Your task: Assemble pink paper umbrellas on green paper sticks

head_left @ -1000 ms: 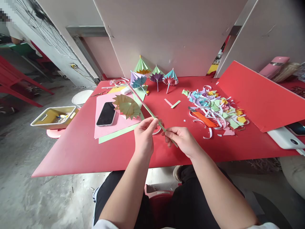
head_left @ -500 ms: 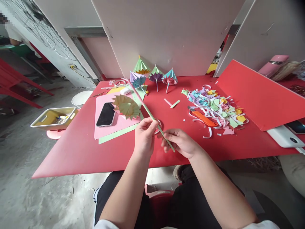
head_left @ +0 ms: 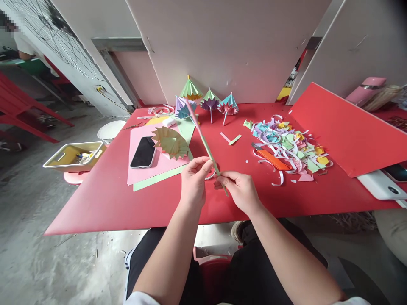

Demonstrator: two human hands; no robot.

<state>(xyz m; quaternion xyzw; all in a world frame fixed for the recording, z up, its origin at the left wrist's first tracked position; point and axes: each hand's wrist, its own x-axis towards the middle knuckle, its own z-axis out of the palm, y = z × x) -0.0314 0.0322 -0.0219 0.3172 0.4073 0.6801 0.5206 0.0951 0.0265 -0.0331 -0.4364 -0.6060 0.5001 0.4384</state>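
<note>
A thin rolled paper stick (head_left: 204, 140), pink at its far end and pale green toward me, slants between both hands above the table. My left hand (head_left: 194, 180) pinches it near the middle between thumb and fingers. Lower down, my right hand (head_left: 240, 188) grips it close to the green end, which pokes out below the fingers. Left of the stick lies a pleated paper piece (head_left: 171, 142), yellowish green, near a phone (head_left: 143, 152) on pink paper (head_left: 135, 176). Several small paper umbrellas (head_left: 210, 103) stand against the wall behind.
Paper scraps (head_left: 291, 146) are heaped on the right of the red table (head_left: 104, 207), with an orange utility knife (head_left: 271, 159) at their near side. A red board (head_left: 349, 131) leans at far right by a white device (head_left: 380, 185). A bin (head_left: 74, 156) stands off the left edge.
The stick has turned more upright, its pink end swinging to the right. My right hand has shifted slightly left and closed its fingers on the lower end.
</note>
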